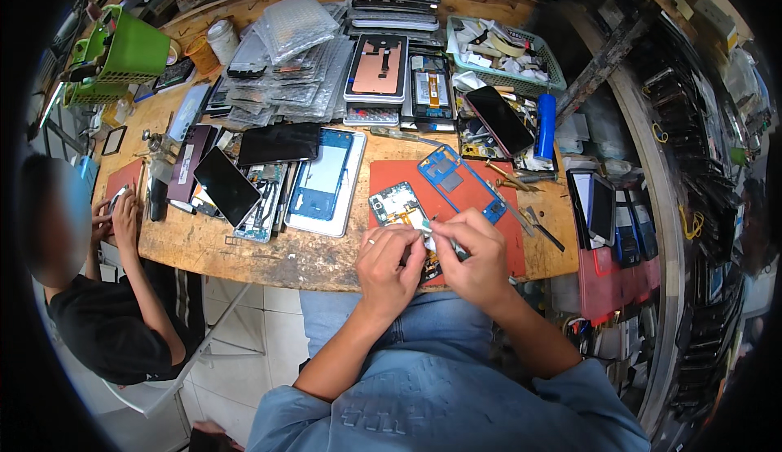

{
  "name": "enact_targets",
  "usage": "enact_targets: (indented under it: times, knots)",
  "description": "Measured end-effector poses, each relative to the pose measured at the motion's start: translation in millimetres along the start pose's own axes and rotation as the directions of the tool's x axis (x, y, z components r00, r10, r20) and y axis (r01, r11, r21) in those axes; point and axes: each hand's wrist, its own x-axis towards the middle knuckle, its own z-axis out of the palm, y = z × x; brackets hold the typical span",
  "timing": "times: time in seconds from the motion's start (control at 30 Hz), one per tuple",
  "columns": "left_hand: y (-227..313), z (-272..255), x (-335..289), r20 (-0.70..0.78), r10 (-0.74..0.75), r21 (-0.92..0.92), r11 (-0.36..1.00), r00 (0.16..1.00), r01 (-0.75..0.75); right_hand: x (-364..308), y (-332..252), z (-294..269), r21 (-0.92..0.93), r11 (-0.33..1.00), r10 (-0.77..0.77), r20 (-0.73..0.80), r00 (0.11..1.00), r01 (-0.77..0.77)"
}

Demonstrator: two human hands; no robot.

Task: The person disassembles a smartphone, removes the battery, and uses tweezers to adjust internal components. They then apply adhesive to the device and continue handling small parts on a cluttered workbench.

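While the right hand [472, 258] pinches a small pale piece [426, 225], left hand [391, 273] curled close, hold unclear

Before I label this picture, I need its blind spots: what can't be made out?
All in the head view:
Small piece: too small to identify, partly covered by the left hand and right hand.
Open phone: partly hidden by the same hands.
Item held by the co-worker: too small to identify.
Shirt: cut off by the lower edge.
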Motion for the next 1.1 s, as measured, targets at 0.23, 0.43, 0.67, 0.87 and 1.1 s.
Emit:
enact_targets:
  times: [0.23,0.43,0.67,0.87,1.1]
  knots:
    - [0,1,1,0.009,-0.019,0.004,1.000,1.000,0.019,-5,1,5,0.014,0.999,0.029,-0.004,1.000,-0.029]
    - [-1,0,-2,0.077,0.009,0.045,0.999,0.997,-0.013,2,5,-14,0.041,0.985,0.173,-0.097,0.980,-0.169]
    - [1,2,-2,0.074,0.038,0.176,0.983,0.997,-0.050,-17,18,1,0.028,0.986,0.164,-0.037,0.986,-0.163]
    - [2,1,-2,0.080,0.031,0.198,0.979,0.996,-0.046,-20,25,6,0.079,0.977,0.204,-0.078,0.976,-0.198]
    - [1,1,-2,0.085,0.013,0.204,0.979,0.996,-0.030,-18,23,5,0.079,0.979,0.190,-0.018,0.982,-0.188]
